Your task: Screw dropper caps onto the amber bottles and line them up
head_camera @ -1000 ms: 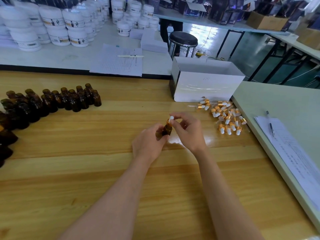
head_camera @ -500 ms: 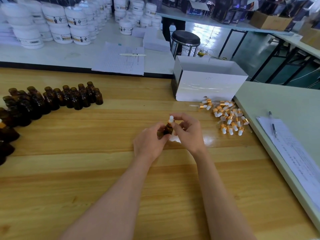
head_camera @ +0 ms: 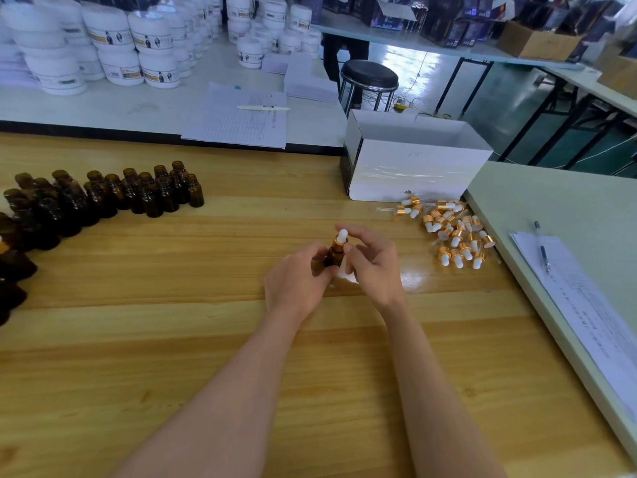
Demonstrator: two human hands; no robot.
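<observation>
Left hand (head_camera: 296, 284) grips small amber glass bottle (head_camera: 332, 257) at wooden worktop (head_camera: 172, 339); right hand (head_camera: 374, 267) curls round its gold-collared white-bulbed dropper cap (head_camera: 341, 238).

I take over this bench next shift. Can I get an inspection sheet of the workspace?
Surface: wooden table, glare near hands.
Job's things: capped bottle in hand; uncapped bottles left; loose caps right.
Clutter: white box, papers, pens.
Grippers: left hand holds the bottle; right hand at its cap, grip unclear.
Cables: wires on floor by stool.
Surroundings: white jars on the far table.
</observation>
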